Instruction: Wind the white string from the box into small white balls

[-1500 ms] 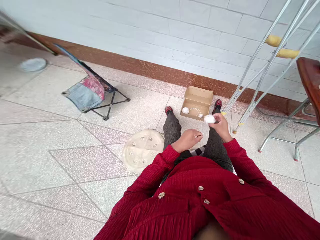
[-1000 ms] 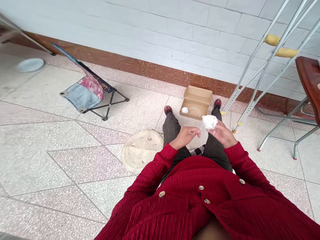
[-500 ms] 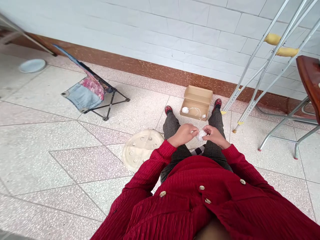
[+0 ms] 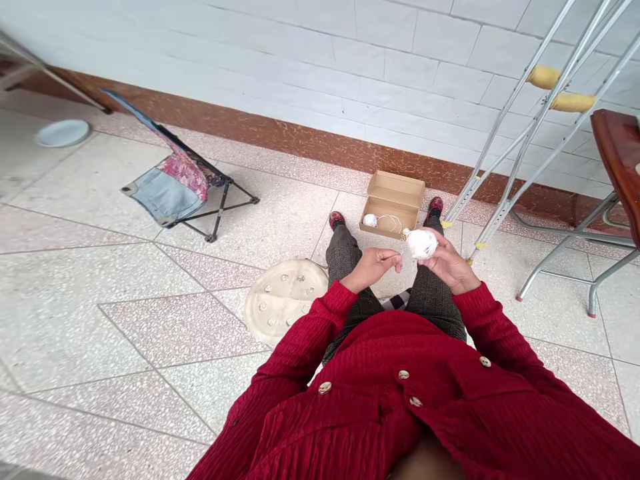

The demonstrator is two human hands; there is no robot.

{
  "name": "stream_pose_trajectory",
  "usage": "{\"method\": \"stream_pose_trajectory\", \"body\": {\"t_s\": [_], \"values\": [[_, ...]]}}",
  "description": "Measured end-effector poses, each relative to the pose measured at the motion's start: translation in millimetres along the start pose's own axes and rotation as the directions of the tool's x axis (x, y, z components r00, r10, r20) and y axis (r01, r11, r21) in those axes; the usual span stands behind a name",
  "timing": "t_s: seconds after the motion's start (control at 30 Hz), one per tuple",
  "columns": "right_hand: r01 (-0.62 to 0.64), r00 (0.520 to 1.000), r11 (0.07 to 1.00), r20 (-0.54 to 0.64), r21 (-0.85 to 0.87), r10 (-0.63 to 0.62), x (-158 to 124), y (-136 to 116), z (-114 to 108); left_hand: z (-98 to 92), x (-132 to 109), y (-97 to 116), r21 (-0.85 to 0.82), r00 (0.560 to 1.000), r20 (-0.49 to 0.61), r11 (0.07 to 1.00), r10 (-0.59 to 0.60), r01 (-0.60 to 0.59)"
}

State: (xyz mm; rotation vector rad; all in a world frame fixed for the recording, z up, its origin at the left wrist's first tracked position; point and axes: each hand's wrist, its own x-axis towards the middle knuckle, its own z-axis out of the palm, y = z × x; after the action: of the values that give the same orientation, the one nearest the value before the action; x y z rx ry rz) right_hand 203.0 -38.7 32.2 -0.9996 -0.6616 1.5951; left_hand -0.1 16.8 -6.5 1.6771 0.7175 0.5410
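Round, fuzzy white ball of string cupped in right hand; thin strand running toward nine o'clock, pinched by left hand; hands just apart.

Thread too fine to trace; chair seat cut off.

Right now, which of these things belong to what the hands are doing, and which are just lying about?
In use:
white string ball, held in the right hand
thin string, pinched by the left hand
smaller string ball in the cardboard box

Lying about:
metal crutches
folding chair
round studded disc
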Motion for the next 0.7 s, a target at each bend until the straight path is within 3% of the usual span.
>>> {"method": "stream_pose_trajectory", "body": {"t_s": [0.17, 0.23, 0.3, 0.4, 0.5, 0.6, 0.7], "values": [[0.199, 0.946, 0.978, -0.247, -0.066, -0.209, 19.5, -11.1, -17.7, 16.1, -10.4, 2.6, 0.070, 0.994, 0.093, 0.997, -0.050, 0.044], [0.191, 0.917, 0.963, -0.315, -0.190, -0.244, 27.5, -1.0, -26.6, 15.9, -11.9, 5.4, 0.152, 0.994, 0.105, 0.988, -0.041, 0.025], [0.095, 0.917, 0.921, -0.326, -0.378, -0.228, 31.6, 18.3, -33.1, 10.9, -10.3, 8.6, 0.253, 0.996, 0.092, 0.967, 0.009, -0.032], [-0.060, 0.980, 0.818, -0.189, -0.572, -0.060, 27.1, 50.8, -34.5, -2.4, -5.0, 10.7, 0.389, 0.993, 0.061, 0.913, 0.106, -0.121], [-0.188, 0.980, 0.852, -0.037, -0.490, 0.194, 13.5, 65.1, -26.4, -14.6, -1.9, 7.9, 0.422, 0.987, 0.059, 0.892, 0.152, -0.162], [-0.266, 0.940, 0.899, 0.112, -0.347, 0.321, -0.5, 54.5, -15.6, -18.9, -2.7, 2.9, 0.334, 0.987, 0.028, 0.930, 0.155, -0.156], [-0.298, 0.913, 0.932, 0.223, -0.206, 0.341, -9.1, 34.3, -6.7, -13.5, -3.7, -3.8, 0.180, 0.997, -0.022, 0.981, 0.077, -0.072]]}}
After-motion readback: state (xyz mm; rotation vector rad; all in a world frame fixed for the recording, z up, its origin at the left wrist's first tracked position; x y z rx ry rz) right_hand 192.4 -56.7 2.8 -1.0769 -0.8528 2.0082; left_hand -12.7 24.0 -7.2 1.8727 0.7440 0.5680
